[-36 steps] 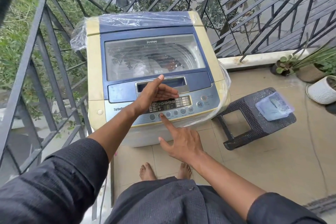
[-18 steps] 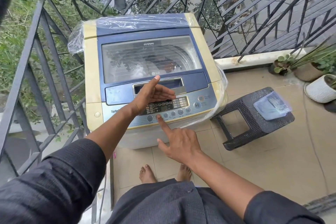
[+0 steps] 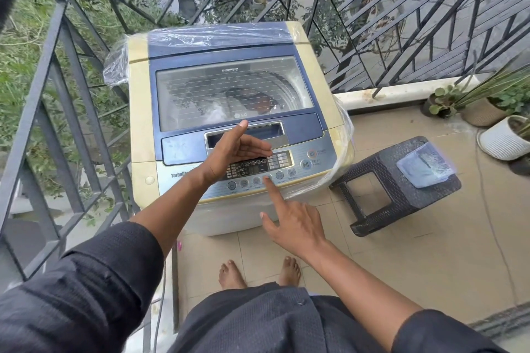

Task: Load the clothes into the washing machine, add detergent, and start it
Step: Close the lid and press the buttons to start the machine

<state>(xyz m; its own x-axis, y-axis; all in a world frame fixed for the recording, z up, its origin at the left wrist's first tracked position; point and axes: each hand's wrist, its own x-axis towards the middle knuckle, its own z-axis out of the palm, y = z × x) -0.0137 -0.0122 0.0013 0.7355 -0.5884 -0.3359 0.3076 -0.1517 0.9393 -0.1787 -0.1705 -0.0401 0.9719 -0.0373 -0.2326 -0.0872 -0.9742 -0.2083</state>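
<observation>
A cream and blue top-loading washing machine (image 3: 309, 71) stands on the balcony, its see-through lid (image 3: 232, 89) closed. Clothes (image 3: 252, 100) show dimly through the lid. My left hand (image 3: 232, 152) hovers over the control panel (image 3: 289, 169) with fingers straight and thumb up, shading the display. My right hand (image 3: 292, 221) points its index finger at one of the round buttons (image 3: 268, 178) in the panel's lower row, and the fingertip touches it. The other fingers of that hand are folded under. Clear plastic wrap covers the machine's back and right side.
A dark plastic stool (image 3: 401, 198) stands right of the machine with a clear blue container (image 3: 424, 165) on it. Potted plants (image 3: 504, 135) sit at the far right. A black metal railing (image 3: 57, 80) runs along the left and back. My bare feet (image 3: 232, 274) stand on the tiles.
My right index finger has moved a short way right along the button row. My left hand stays over the display. The view has shifted slightly.
</observation>
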